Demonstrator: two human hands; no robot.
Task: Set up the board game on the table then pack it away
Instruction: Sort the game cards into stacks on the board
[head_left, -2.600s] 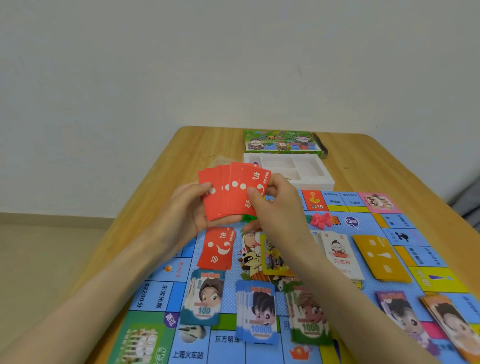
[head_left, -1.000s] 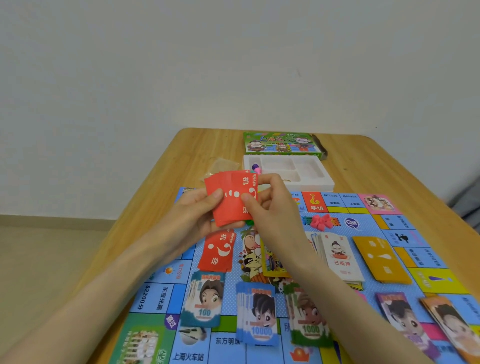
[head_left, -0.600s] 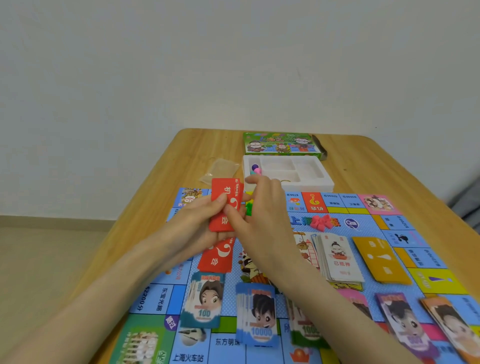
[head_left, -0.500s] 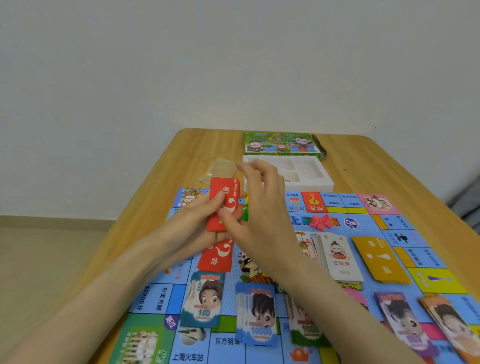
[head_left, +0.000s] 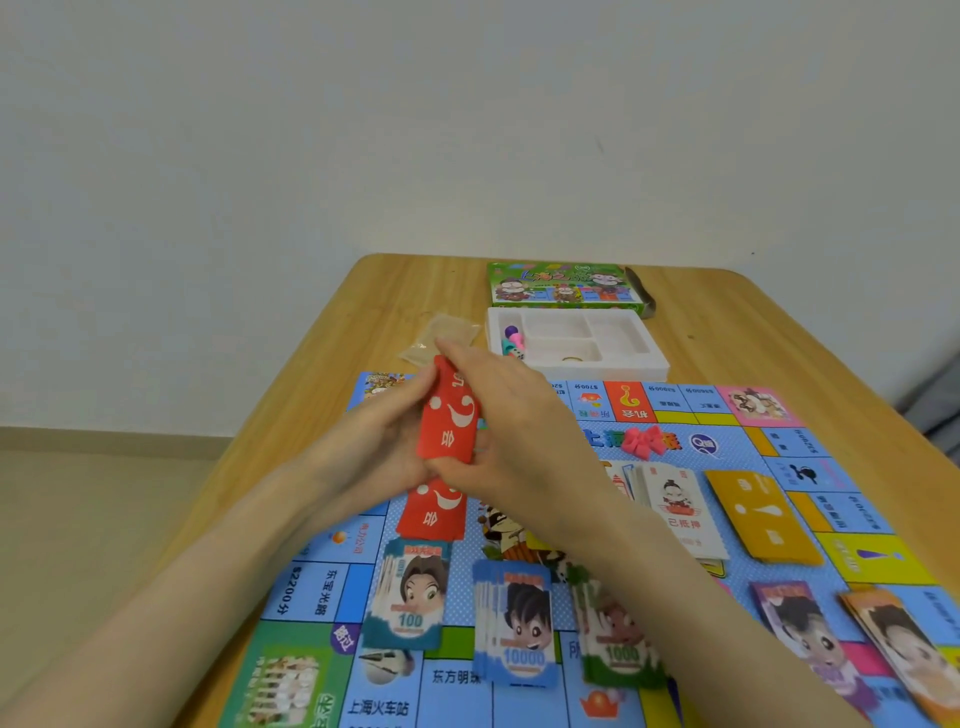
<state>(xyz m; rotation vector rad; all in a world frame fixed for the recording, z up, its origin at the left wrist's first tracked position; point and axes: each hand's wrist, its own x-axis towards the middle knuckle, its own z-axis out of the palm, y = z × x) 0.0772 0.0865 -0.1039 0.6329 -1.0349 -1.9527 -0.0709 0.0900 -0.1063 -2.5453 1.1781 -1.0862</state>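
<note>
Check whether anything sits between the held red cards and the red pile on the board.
Nothing visible does. The held red cards hang just above the red pile; only the left hand and right hand gripping them lie between.

Soft, even, fairly bright indoor light.
Right hand (head_left: 509, 415) slightly motion-blurred; board (head_left: 737, 457) print smears toward 5 o'clock; table (head_left: 753, 322) edges bow.

Likely home room, wooden table (head_left: 332, 332), white wall (head_left: 467, 130)

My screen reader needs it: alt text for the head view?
Left hand and right hand grip a stack of red cards over a game board on a wooden table. Play-money piles lie nearer, a white tray beyond.
</note>
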